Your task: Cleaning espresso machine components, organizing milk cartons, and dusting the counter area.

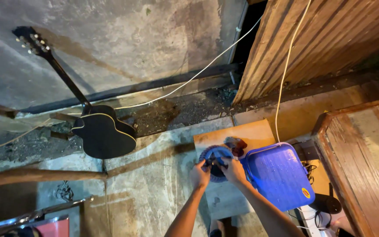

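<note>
Looking down, the head camera showed two bare arms reaching out to a small round blue fan [215,158]. The left hand [199,174] was curled around the fan's near left edge, with its fingers bent and closed on the rim. The right hand [233,169] was curled on the near right edge, and its fingers were closed on the rim too. The two hands were close together, almost touching. The fan sat over a flat wooden board [251,134] that lay on the grey floor [154,193]. Just beside the fan, on the right, was a blue plastic box [279,175] with a lid. A white cord [284,74] ran up from the box along a wooden wall [325,39]. A black guitar [101,131] leaned on the grey wall [123,39], well apart from the hands on the left. A wooden table [365,158] stood at the right edge
</note>
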